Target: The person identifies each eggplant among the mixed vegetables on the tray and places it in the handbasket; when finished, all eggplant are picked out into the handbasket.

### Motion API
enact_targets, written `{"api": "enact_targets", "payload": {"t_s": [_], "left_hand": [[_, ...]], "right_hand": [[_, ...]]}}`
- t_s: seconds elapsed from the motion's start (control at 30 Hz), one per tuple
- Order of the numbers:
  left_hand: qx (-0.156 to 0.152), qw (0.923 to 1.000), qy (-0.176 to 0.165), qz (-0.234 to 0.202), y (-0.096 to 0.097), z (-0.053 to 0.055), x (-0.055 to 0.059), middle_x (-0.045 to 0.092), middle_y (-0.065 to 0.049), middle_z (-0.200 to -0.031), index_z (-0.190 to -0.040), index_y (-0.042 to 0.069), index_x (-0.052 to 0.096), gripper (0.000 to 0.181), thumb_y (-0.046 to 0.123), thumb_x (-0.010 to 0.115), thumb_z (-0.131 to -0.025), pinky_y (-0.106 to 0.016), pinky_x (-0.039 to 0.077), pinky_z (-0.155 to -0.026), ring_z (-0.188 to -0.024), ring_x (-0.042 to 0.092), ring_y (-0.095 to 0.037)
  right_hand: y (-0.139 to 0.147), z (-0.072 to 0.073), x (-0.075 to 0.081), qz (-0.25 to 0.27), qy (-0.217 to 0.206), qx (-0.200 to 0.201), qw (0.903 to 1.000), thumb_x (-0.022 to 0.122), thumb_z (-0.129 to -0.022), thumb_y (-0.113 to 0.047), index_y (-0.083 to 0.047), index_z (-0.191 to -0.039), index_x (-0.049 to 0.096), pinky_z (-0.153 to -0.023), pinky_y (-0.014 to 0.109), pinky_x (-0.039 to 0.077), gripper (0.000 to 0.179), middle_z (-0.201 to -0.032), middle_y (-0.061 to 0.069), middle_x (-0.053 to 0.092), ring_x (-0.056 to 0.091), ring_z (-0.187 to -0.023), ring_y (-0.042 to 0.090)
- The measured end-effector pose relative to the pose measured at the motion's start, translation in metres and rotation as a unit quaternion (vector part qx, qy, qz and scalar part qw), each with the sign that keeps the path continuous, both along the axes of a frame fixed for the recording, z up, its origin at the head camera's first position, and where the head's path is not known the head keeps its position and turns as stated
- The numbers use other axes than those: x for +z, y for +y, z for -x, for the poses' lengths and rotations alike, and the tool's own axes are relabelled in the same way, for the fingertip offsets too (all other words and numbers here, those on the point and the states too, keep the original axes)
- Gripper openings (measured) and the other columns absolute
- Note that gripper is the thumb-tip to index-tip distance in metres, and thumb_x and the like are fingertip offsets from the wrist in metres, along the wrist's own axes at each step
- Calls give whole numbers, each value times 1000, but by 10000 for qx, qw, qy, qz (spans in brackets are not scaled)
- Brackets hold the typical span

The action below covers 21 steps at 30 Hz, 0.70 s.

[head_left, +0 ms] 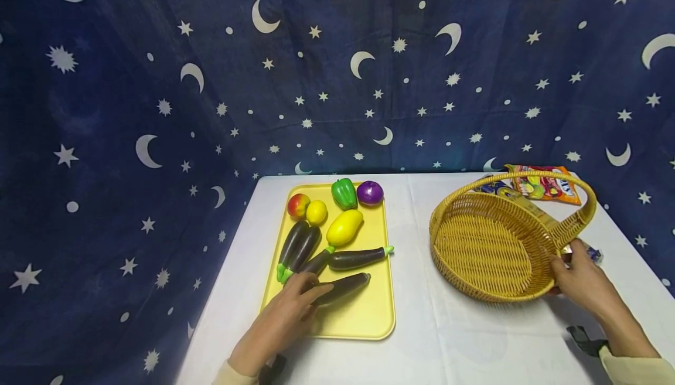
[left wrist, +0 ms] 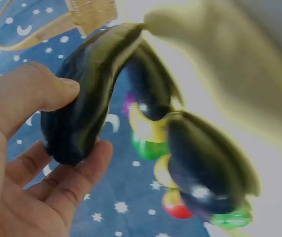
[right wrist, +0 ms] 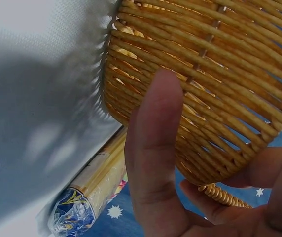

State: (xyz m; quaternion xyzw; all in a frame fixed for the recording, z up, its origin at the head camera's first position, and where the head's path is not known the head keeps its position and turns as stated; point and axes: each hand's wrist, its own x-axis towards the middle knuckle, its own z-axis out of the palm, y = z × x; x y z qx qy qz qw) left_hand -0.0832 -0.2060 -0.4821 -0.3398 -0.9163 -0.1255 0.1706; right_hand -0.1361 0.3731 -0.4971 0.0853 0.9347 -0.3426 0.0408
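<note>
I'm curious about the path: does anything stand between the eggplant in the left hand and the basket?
No other object visibly does: between the eggplant and the basket lie only the yellow tray's rim and white tablecloth.

Behind the white surface (head_left: pixel 413 320) hangs a dark blue cloth (head_left: pixel 316 4), printed with pale moons (head_left: pixel 141 152), stars (head_left: pixel 65 156) and dots (head_left: pixel 72 206).

**No Lettering We Can Read**

We see printing on the shiny orange packet (head_left: pixel 545 188), too small to make out. On the long, clear-wrapped packet with a blue end (right wrist: pixel 96 182), we can read no words.
</note>
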Motion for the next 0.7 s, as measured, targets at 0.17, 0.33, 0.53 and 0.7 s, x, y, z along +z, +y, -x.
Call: {"api": "enact_targets", "payload": {"t_s": [0.17, 0.33, 0.53, 0.7], "left_hand": [[-514, 9982, 211, -214, 6, 11, 22, 63, -2, -127, -129, 18, 74, 56, 1, 89, -78, -27, 58, -94, -114, 60, -16], [-1048, 9932, 51, -497, 18, 23, 49, 64, -1, -127, -131, 16, 72, 51, 4, 87, -84, -27, 56, -99, -117, 58, -17], [-1910, 9778, -321, -798, 55, 48, 84, 65, 0, -128, -133, 18, 71, 46, 11, 85, -90, -24, 58, -99, -118, 62, -15], [-2610, 9610, -484, -775, 98, 64, 108, 65, 0, -128, -133, 20, 71, 41, 19, 84, -94, -18, 57, -99, -113, 63, -12]], "right_hand": [[0, -2, 1, -131, 53, -54, 9999, 34, -112, -14, 23, -151, 12, -56, 34, 54, 58, -120, 52, 46, 71, -72, 25], [0, -2, 4, -204, 75, -56, 9997, 35, -112, -16, 23, -149, 15, -57, 33, 53, 57, -121, 53, 48, 72, -72, 27], [8, -34, 4, -374, 150, -505, 9979, 37, -111, -15, 24, -151, 15, -57, 33, 51, 60, -122, 53, 48, 72, -76, 35], [10, -60, 3, -425, 306, -852, 9950, 39, -110, -15, 23, -152, 15, -57, 34, 50, 61, -122, 54, 49, 71, -79, 41]]}}
